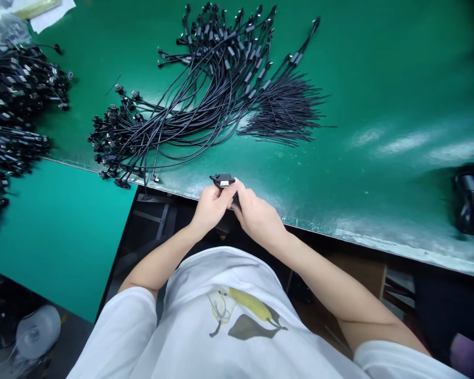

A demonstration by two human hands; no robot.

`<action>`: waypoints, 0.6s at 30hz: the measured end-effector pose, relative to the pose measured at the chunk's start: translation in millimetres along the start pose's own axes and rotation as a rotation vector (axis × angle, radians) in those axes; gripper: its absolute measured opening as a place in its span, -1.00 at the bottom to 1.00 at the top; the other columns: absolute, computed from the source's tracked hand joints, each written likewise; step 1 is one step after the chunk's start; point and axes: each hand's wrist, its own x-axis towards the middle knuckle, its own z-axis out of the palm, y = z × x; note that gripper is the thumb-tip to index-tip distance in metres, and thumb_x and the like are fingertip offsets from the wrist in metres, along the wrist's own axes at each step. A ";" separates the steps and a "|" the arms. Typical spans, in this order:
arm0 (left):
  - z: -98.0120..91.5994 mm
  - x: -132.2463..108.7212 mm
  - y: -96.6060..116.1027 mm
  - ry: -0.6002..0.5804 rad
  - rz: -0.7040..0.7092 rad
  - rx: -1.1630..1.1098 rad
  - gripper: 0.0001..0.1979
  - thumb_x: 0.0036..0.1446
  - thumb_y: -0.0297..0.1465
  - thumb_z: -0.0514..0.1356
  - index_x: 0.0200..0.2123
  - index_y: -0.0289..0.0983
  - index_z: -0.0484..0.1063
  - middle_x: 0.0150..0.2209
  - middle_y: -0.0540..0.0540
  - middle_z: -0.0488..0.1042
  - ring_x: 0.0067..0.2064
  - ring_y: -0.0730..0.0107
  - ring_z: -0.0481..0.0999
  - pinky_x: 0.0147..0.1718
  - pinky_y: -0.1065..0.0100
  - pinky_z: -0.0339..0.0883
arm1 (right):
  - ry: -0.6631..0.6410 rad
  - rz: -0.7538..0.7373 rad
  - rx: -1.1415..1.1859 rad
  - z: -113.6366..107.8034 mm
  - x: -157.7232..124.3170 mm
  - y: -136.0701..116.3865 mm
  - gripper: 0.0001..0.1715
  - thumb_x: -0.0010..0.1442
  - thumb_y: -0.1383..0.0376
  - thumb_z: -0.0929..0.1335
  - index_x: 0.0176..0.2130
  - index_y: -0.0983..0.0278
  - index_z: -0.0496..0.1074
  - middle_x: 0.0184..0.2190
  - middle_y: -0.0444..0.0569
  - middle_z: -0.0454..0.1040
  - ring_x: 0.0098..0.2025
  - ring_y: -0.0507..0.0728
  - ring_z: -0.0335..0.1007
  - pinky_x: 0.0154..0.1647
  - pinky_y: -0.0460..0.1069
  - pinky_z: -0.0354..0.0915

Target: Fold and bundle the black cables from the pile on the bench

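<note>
A black cable with a dark connector showing a light metal end is gathered in both hands over the table's front edge. My left hand is closed round it, the thumb pressed near the connector. Against it, my right hand is closed too, gripping the dark lower part of the same cable; much of that part is hidden by the fingers. Farther back lies a loose bunch of black cables with connectors at both ends. Beside it, to the right, is a pile of thin black ties.
The green table spans the view. More black cables are heaped at the left, near a white sheet and clear plastic. A dark coiled bundle lies at the right edge. A white spool stands low at left.
</note>
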 end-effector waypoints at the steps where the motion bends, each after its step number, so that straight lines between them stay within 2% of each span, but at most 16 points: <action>1: -5.2 1.0 -0.8 -0.007 0.032 0.022 -0.50 0.19 0.04 0.13 -0.47 -0.30 0.41 -0.49 -0.02 0.41 -0.45 0.50 0.37 -0.38 0.41 0.29 | -0.013 0.017 0.003 0.9 -0.7 4.0 -0.50 0.41 0.25 0.10 0.22 0.41 0.26 -0.20 0.16 0.50 -0.26 0.16 0.42 -0.24 0.01 0.30; 3: -18.3 1.6 -0.8 -0.011 0.151 0.070 -0.55 0.13 -0.03 0.26 -0.10 -0.27 0.46 -0.16 -0.13 0.52 -0.22 0.39 0.48 -0.19 0.37 0.36 | -0.029 0.058 0.039 -1.6 -1.9 13.1 -0.59 0.41 0.25 0.11 0.06 0.36 0.37 -0.26 0.10 0.50 -0.29 0.13 0.41 -0.26 -0.02 0.26; 4: -25.3 1.5 0.5 -0.020 0.229 0.097 -0.46 0.09 -0.07 0.30 0.07 -0.23 0.40 0.00 -0.17 0.48 -0.10 0.33 0.49 -0.10 0.33 0.36 | -0.043 0.077 0.076 -4.4 -2.5 17.2 -0.63 0.41 0.23 0.13 -0.03 0.33 0.40 -0.27 0.08 0.50 -0.30 0.12 0.40 -0.27 -0.03 0.23; 6: -37.4 1.3 5.6 -0.090 0.385 0.179 -0.34 0.10 -0.14 0.33 0.23 -0.16 0.27 0.17 -0.22 0.39 0.09 0.22 0.43 0.04 0.25 0.33 | -0.104 0.104 0.183 -10.5 -3.1 23.3 -0.66 0.41 0.18 0.17 -0.19 0.30 0.41 -0.34 0.01 0.49 -0.36 0.07 0.37 -0.33 -0.06 0.17; 7: -41.7 1.5 9.1 -0.146 0.450 0.230 -0.37 0.14 -0.16 0.30 0.24 -0.15 0.27 0.19 -0.22 0.39 0.15 0.18 0.40 0.09 0.22 0.30 | -0.147 0.106 0.251 -13.0 -3.1 24.8 -0.66 0.41 0.16 0.18 -0.24 0.29 0.40 -0.38 -0.03 0.48 -0.40 0.05 0.34 -0.36 -0.07 0.14; 9: -45.6 2.4 16.4 -0.230 0.518 0.319 -0.53 0.23 -0.19 0.21 0.18 -0.16 0.37 0.09 -0.20 0.48 0.13 0.18 0.42 0.11 0.19 0.28 | -0.209 0.093 0.367 -15.4 -2.7 25.5 -0.62 0.41 0.12 0.18 -0.30 0.28 0.38 -0.43 -0.09 0.47 -0.45 0.01 0.30 -0.39 -0.09 0.11; 11: -43.4 3.7 21.4 -0.229 0.509 0.376 -0.62 0.24 -0.19 0.20 0.08 -0.18 0.46 -0.09 -0.16 0.56 -0.02 0.23 0.49 0.04 0.22 0.32 | -0.181 0.072 0.379 -14.8 -1.8 24.2 -0.59 0.42 0.10 0.17 -0.30 0.28 0.40 -0.41 -0.08 0.48 -0.43 0.01 0.32 -0.38 -0.09 0.10; 14: -30.8 4.9 20.5 -0.060 0.439 0.363 -0.71 0.19 -0.15 0.25 -0.14 -0.22 0.51 -0.27 -0.08 0.53 -0.21 0.35 0.48 -0.09 0.30 0.35 | -0.041 0.060 0.161 -12.2 0.5 20.6 -0.54 0.43 0.10 0.14 -0.21 0.29 0.47 -0.40 -0.02 0.48 -0.41 0.04 0.30 -0.37 -0.04 0.06; 16: -18.4 5.5 15.0 0.089 0.402 0.258 -0.71 0.21 -0.12 0.21 -0.31 -0.24 0.44 -0.30 -0.06 0.48 -0.21 0.37 0.48 -0.10 0.32 0.36 | 0.013 0.061 0.021 -11.8 2.7 18.3 -0.54 0.42 0.12 0.14 -0.12 0.30 0.50 -0.45 -0.01 0.45 -0.44 0.05 0.26 -0.38 0.00 0.02; 18: -5.2 7.1 8.3 0.186 0.353 0.102 -0.65 0.26 -0.09 0.13 -0.39 -0.24 0.34 -0.24 -0.08 0.44 -0.11 0.35 0.49 -0.07 0.31 0.38 | 0.030 0.069 -0.036 -12.7 4.7 16.6 -0.56 0.42 0.15 0.15 -0.01 0.29 0.48 -0.43 0.00 0.44 -0.45 0.05 0.23 -0.39 0.01 0.00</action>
